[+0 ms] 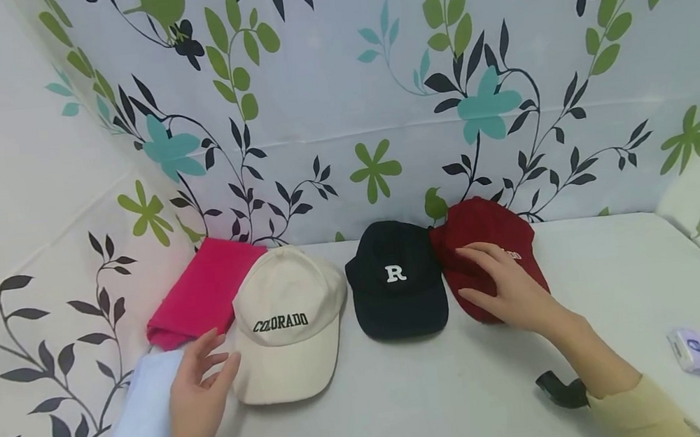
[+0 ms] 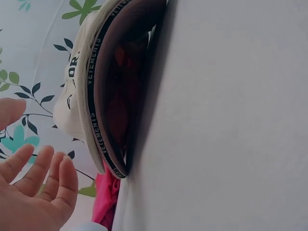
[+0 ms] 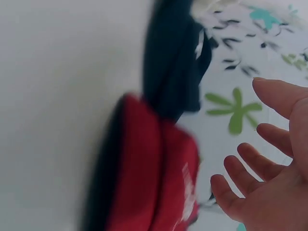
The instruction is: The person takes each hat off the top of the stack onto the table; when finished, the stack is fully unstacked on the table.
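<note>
The right hand is open with straight fingers, above the red cap at the back of the bench. The left hand is open too, just beside the cream cap. A black cap lies between both caps.

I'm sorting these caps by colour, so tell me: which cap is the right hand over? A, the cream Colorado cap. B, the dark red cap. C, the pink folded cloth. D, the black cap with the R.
B: in the head view the right hand lies with straight fingers over the dark red cap, beside the black R cap.
</note>
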### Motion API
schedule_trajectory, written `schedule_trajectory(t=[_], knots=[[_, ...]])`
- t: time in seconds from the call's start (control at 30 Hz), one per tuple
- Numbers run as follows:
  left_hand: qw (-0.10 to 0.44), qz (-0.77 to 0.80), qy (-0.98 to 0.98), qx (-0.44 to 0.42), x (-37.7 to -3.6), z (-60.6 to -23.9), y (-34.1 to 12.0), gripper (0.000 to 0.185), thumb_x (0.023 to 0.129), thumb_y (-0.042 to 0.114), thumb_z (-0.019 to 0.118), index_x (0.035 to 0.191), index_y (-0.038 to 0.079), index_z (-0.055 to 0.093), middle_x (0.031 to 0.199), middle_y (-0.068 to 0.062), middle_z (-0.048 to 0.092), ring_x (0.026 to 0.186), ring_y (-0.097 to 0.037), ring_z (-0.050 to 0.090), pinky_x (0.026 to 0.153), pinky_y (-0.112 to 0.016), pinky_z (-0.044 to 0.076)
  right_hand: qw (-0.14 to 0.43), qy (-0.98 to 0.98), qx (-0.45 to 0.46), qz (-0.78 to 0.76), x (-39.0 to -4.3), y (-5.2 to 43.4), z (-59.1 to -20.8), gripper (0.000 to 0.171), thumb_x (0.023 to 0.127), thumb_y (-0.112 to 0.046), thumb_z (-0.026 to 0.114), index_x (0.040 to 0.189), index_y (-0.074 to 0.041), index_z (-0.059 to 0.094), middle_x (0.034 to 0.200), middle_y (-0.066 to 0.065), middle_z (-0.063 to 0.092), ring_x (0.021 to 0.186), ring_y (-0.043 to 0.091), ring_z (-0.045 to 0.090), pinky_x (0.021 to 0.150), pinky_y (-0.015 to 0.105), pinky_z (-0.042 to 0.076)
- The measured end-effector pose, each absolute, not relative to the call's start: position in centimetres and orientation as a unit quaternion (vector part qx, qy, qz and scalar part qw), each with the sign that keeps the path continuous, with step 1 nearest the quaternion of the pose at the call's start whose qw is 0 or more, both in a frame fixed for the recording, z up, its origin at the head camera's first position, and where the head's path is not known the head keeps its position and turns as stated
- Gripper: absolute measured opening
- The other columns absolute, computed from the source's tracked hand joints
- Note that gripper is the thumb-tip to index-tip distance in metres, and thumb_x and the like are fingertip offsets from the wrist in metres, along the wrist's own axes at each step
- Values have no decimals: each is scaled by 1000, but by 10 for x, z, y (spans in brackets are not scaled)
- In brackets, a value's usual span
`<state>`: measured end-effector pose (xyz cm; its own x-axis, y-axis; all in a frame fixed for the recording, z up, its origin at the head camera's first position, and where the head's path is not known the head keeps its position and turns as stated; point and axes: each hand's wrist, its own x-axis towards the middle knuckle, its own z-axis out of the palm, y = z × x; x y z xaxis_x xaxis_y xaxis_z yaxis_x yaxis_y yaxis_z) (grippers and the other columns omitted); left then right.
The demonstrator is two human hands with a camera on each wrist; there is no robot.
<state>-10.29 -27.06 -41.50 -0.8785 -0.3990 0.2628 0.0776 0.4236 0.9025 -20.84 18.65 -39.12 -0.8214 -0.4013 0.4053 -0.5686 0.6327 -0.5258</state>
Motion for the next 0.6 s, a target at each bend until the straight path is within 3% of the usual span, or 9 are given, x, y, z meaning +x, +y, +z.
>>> schedule_trajectory(t=[0.3,0.6], knots=[[184,-515,-831,106,-101,-425,-276,56,95,15,73,145,7,50,135,-11,58,99,0,55,80,-10,45,113,-856,312,395,-217,122,-374,65,89,-14,78,147,-8,48,145,12,45,132,29,43,101,52,47],[182,-485,-848,113,-98,-429,-284,55,94,17,74,142,4,52,135,-14,60,100,-4,56,79,-9,44,126,-817,363,430,-230,63,-363,57,91,-11,76,142,-1,52,136,15,49,118,31,53,100,47,49]])
